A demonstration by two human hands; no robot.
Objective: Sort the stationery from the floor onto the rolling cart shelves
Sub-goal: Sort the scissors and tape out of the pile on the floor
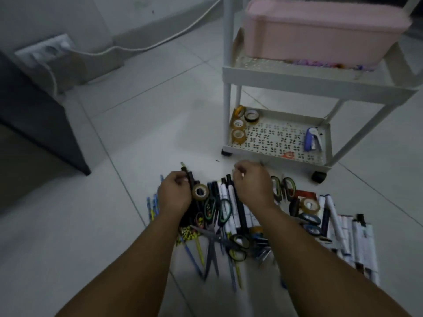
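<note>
A heap of stationery (231, 216) lies on the white floor tiles: scissors, black and white markers, pens and tape rolls. My left hand (175, 194) is at the heap's left end and grips a black marker (188, 177) that sticks out past the fingers. A brown tape roll (200, 191) lies right beside that hand. My right hand (251, 185) hovers over the upright markers with its fingers curled; blur hides whether it holds anything. The white rolling cart (278, 73) stands just beyond, its bottom shelf (274, 139) holding several tape rolls (239, 128) and a blue stapler (312, 139).
A pink box (320, 30) fills the cart's upper shelf. A dark cabinet (34, 120) stands at the left, with a wall socket (49, 50) and a white cable (142, 44) behind it. More white markers (352, 234) lie at the heap's right end.
</note>
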